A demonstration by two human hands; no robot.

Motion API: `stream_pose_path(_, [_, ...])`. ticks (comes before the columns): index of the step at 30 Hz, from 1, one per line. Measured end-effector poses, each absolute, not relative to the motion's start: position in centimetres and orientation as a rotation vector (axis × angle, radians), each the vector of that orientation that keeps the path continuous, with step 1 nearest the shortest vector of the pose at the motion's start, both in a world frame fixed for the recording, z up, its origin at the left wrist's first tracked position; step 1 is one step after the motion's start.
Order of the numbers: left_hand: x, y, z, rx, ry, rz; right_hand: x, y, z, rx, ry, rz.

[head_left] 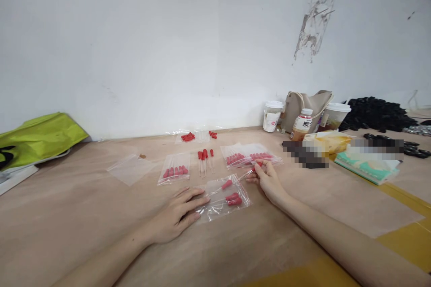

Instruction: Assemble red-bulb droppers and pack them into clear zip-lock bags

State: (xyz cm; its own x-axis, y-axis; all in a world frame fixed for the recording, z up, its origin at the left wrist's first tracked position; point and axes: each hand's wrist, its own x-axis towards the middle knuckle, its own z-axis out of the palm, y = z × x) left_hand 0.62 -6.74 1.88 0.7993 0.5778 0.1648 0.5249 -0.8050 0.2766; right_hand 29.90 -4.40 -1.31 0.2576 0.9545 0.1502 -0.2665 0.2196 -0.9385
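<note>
A clear zip bag (215,212) lies flat in front of me with several red-bulbed glass droppers (235,199) inside. My left hand (175,215) rests with spread fingers on the bag's left end. Pinched by its red bulb in my right hand (268,183) is another dropper (245,174), its glass tube pointing left at the bag's upper right edge. Several loose droppers (205,154) lie beyond the bag. Filled dropper bags sit on both sides of them, one at left (175,171) and an overlapping pair at right (251,156).
Empty plastic bags (131,169) lie at left near a yellow-green bag (43,136). Red bulbs (188,136) sit by the wall. At right stand a paper cup (272,117), a bottle (301,125), a beige handbag (310,103), a tissue pack (367,167) and a black pile (373,114).
</note>
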Motion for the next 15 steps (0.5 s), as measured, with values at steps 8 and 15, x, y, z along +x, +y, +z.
stream_pose_path(8, [0.6, -6.9, 2.0, 2.759, 0.867, 0.345, 29.8, -5.7, -1.2, -0.967, -0.928, 1.217])
stream_pose_path(15, [0.6, -6.8, 1.9, 2.768, 0.873, 0.35, 29.5, -6.2, -1.1, -1.155, -1.433, 1.021])
